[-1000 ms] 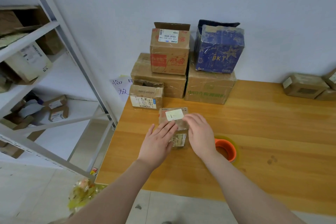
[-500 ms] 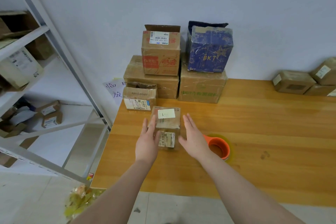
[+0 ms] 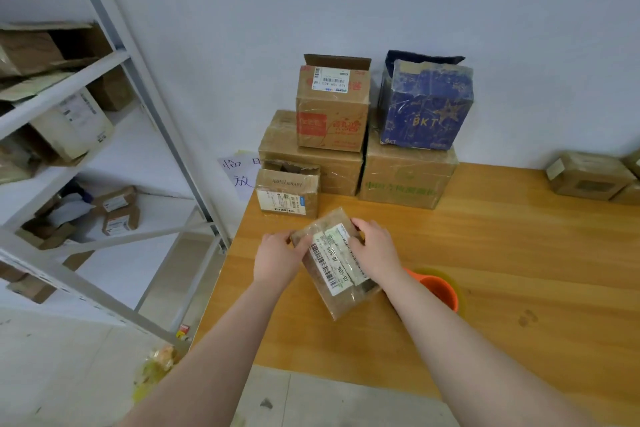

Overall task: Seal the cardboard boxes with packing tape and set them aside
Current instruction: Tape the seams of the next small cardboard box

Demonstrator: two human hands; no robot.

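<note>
Tabletop (image 3: 519, 236): left hand (image 3: 277, 258) and right hand (image 3: 375, 246) grasp one box (image 3: 332, 263) beside one tape roll (image 3: 438, 289).

Quick count, guys: two hands, one left hand (image 3: 277, 260) and one right hand (image 3: 375, 250); one small parcel (image 3: 337, 263); five more boxes by the wall, so one little labelled box (image 3: 287, 192), one wide brown box (image 3: 311, 166), one green-printed box (image 3: 405, 177), one red-printed box (image 3: 332, 111), one blue box (image 3: 427, 107); far right, one flat box (image 3: 588, 177) and one corner box (image 3: 627, 194), maybe a third, cut off; one tape roll (image 3: 441, 291); one paper sign (image 3: 239, 173); one table (image 3: 502, 253); one shelf rack (image 3: 156, 114), its boxes too jumbled to count.
</note>
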